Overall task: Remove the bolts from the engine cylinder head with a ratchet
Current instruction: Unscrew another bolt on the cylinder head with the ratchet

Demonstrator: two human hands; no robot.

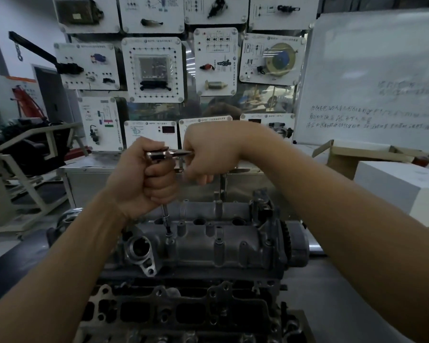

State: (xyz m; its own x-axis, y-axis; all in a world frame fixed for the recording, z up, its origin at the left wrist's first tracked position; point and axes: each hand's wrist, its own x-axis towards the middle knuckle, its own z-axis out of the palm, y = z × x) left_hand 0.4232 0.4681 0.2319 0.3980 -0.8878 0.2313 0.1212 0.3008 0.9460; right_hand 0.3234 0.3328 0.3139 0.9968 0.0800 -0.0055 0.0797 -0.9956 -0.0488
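Dark, ribbed cast-metal engine block (178, 315) is sitting lowest in view and is carrying the grey cast-aluminium engine cylinder head (223, 246), which is lying crosswise between the person's forearms with its bolt bosses facing up, so a tool can be reaching them from straight above. Near the head's left end a slim steel extension bar (165, 214) is standing nearly upright, its socket end seating on what is probably a bolt (169, 235), though the bolt itself is too small to tell. At the bar's top the chrome ratchet (169, 154) is lying level. The left hand (146, 179) is wrapping a full fist around the ratchet's head and the upper bar, likely pressing down to be holding the socket square on the fastener. The right hand (206, 154) is curling its fingers around the handle, whose end is hiding inside the palm, placed out there for leverage. Further out, white training panels (156, 70) are hanging on the wall behind, a whiteboard (372, 78) is leaning at the right above an open cardboard box (357, 157), and a pale engine stand (35, 154) is waiting at the left.
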